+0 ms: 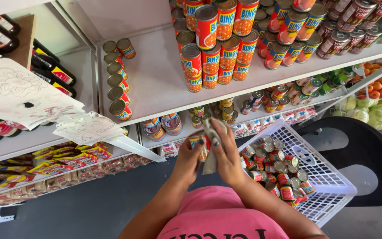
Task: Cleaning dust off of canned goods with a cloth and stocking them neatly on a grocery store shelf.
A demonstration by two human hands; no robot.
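A white metal upper shelf [155,84] carried a row of five small gold-topped tins [116,82] at its left and, to the right, a stacked block of red and yellow tins [215,48]. Farther right on it stood dark red tins [354,26]. The lower shelf [261,116] held small mixed tins [226,108] and wider flat tins [162,126]. At far left, another white shelf [27,141] bore dark sauce bottles [51,71] and loose drawn-on paper sheets [18,90]. The grey floor [89,203] carried a white plastic basket [328,194] of tins.
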